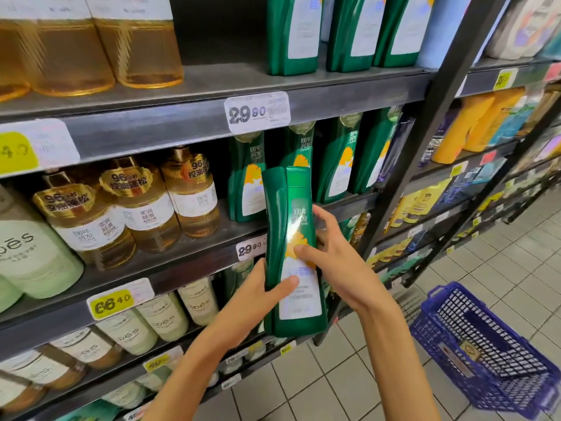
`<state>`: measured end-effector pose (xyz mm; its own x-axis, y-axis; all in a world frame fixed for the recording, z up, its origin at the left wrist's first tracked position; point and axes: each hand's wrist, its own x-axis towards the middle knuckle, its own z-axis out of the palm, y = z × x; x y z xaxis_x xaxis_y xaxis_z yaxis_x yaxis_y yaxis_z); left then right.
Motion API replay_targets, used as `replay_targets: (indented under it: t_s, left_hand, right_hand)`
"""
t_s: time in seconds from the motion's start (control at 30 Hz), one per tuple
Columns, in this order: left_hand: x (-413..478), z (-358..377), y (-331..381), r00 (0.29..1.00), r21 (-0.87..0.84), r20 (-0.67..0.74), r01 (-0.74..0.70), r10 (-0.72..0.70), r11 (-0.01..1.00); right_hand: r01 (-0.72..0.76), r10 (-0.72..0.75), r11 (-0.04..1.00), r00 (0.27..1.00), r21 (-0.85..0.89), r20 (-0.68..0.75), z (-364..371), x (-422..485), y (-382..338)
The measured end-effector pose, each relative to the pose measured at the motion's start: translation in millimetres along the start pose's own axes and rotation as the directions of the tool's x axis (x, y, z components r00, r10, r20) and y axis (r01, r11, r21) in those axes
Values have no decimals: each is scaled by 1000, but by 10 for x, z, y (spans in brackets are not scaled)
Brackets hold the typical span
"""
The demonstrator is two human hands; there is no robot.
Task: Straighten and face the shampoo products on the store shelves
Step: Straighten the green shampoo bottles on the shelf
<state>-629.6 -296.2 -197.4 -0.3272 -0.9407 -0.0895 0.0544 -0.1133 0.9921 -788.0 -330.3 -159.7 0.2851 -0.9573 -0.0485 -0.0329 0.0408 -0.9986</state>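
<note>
One wide head-worn camera looks forward and down, close before the shelves [182, 126], tilted slightly.

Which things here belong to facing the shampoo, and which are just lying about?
Job: held green shampoo, left hand, right hand, shelved green bottles, amber bottles.
Lying about: blue basket on the floor, yellow bottles in the next bay.

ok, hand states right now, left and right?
Left hand: gripping the tall green plastic shampoo bottle low down.
Right hand: gripping the same bottle's right edge.
</note>
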Motion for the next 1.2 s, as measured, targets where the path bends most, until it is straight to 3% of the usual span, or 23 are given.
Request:
replay_targets:
  t_s: [0.07,0.2,0.37,0.63,0.73,0.83,0.93,1.03,1.2]
  left_hand:
    - [12,-5,-61,1000,-102,-5,18,-18,995]
    - [30,-74,-188,1000,-112,27,-5,8,994]
    - [74,-166,-290,998,166,33,-50,46,985]
    - [105,-141,-322,983,389,-49,-144,176,910]
    - [56,-143,-281,989,361,-37,-123,146,924]
    - [18,-203,-158,1000,315,26,-18,10,949]
    - [-25,-151,-15,988,159,74,126,-139,979]
    - [-17,-95,73,941,33,139,308,-309,951]
    - [22,-20,90,927,-17,159,346,-339,938]
  right_hand:
    - [19,-18,1000,1000,-24,22,-9,-22,83]
    - [-45,65,987,989,-153,131,-46,-134,297]
    - [22,-17,973,1000,-229,23,16,-240,479]
    - [205,-219,948,975,-244,-31,100,-323,519]
    - [150,-158,957,987,-247,-13,51,-338,481]
    - [33,-25,966,999,-255,34,-64,-350,371]
    - [-140,143,989,987,-46,70,-95,-391,233]
    - [-303,295,943,953,136,72,-56,-421,179]
    - [-332,337,933,941,138,-13,-36,-467,192]
